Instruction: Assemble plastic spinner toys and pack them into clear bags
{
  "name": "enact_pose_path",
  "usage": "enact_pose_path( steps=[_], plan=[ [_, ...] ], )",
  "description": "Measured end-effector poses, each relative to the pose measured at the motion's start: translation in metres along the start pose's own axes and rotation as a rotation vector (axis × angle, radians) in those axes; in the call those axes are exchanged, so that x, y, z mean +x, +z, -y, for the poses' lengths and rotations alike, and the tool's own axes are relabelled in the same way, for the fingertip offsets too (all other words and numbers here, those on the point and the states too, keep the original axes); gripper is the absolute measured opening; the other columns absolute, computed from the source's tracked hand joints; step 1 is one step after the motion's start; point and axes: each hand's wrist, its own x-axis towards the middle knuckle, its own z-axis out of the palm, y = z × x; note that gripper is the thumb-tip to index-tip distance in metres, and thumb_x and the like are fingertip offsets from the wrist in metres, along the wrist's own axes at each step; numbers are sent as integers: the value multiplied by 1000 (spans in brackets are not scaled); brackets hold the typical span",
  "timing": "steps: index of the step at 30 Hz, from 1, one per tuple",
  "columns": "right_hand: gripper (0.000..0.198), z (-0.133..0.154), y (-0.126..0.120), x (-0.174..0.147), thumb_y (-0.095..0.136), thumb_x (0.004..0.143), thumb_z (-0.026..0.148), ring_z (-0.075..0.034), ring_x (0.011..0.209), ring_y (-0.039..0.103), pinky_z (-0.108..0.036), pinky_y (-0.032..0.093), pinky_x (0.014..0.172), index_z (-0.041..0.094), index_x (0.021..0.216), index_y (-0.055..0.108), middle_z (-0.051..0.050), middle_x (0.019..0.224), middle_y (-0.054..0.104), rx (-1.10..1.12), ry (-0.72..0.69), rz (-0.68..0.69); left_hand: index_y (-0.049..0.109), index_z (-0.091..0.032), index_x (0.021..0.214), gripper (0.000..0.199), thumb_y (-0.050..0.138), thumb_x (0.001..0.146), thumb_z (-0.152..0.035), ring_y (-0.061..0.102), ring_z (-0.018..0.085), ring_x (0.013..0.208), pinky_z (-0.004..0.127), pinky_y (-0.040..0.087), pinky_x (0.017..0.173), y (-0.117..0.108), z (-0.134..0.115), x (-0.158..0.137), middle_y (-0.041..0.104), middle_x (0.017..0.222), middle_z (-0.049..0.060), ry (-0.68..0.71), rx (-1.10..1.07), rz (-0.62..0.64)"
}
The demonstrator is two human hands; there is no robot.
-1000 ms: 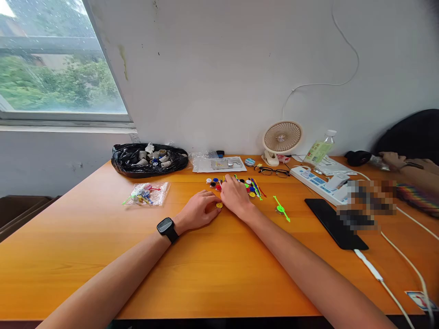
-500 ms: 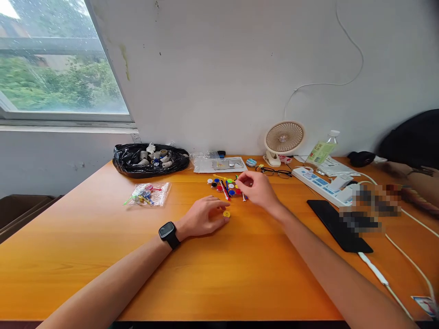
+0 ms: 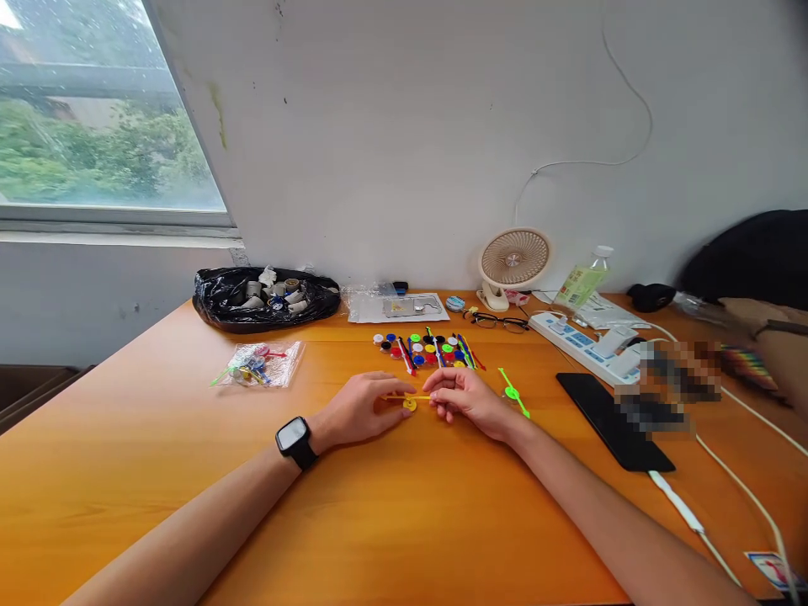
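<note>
A thin yellow plastic arrow (image 3: 417,397) is pinched at its right end by my right hand (image 3: 470,402). It lies level just over a small round yellow disc (image 3: 410,406) on the table; whether the two touch I cannot tell. My left hand (image 3: 361,411), with a black watch on its wrist, rests on the table, thumb and index finger curved about the disc. The arrow's left end passes beneath my left fingers. To the right lies a green arrow with a round centre (image 3: 512,393). Beyond my hands are several coloured discs (image 3: 417,338) and loose arrows (image 3: 437,351).
A clear bag of coloured parts (image 3: 262,364) lies left, a black plastic bag (image 3: 208,295) behind it. At the back stand a fan (image 3: 514,259) and a bottle (image 3: 584,282), with glasses (image 3: 498,321) nearby. Right are a power strip (image 3: 577,345) and black phone (image 3: 609,421).
My right hand has come back towards me with the yellow arrow, from the pile to above the yellow disc. My left fingers have closed in around the disc. The view has shifted slightly.
</note>
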Motion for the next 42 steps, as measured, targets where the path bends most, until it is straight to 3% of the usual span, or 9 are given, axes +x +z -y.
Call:
enact_pose_path(
  steps=[3,6,11,16,22,27,36,42],
  plan=[
    [24,-1,0,0,77,74,30,-10,59,60,-19,47,49,14,91,71,-2,73,69,-40,-1,8,77,-25,111,18,66,99,-32,69,20,89,31,54,81,2,0,1,76,97,5,15,47,8],
    [28,-3,-1,0,79,76,33,-11,62,61,-21,49,52,13,95,74,-2,76,69,-55,-11,10,77,-24,112,20,66,99,-34,70,20,90,31,55,82,2,0,2,77,98,5,5,59,-8],
    [35,-2,-4,0,83,78,43,-14,70,67,-29,57,71,14,96,76,-4,79,73,-99,-78,-13,76,-23,113,20,62,102,-34,71,20,91,31,55,82,0,1,3,77,100,5,-28,39,-75],
    [33,-1,-9,1,87,74,43,-20,86,73,-34,57,85,16,91,78,-7,87,78,-115,-110,-51,77,-23,105,16,61,102,-28,71,19,88,31,55,82,0,-1,3,76,97,5,-11,11,-127],
    [19,-5,-13,3,83,72,32,-18,78,69,-28,52,73,17,81,79,-5,84,76,-244,-123,-37,78,-24,104,17,61,100,-24,71,20,89,31,56,83,4,-5,2,76,97,6,40,27,-64],
    [12,-5,-11,3,77,72,27,-17,78,67,-28,51,73,16,79,79,-5,85,75,-334,-206,-70,77,-24,103,17,60,101,-23,70,20,92,32,55,84,3,-7,3,76,99,6,47,62,-41],
    [13,-13,0,5,73,79,30,-17,76,67,-29,54,72,18,81,78,-5,88,72,-334,-319,-103,70,-24,99,7,67,97,-30,69,22,95,36,55,86,1,-7,4,76,101,5,10,95,-61],
    [14,-10,-1,5,74,78,31,-17,75,66,-30,54,72,18,81,78,-5,85,72,-362,-295,-120,67,-25,99,10,73,92,-30,69,24,101,39,56,90,3,-7,5,76,109,5,-30,54,-37]
  ],
)
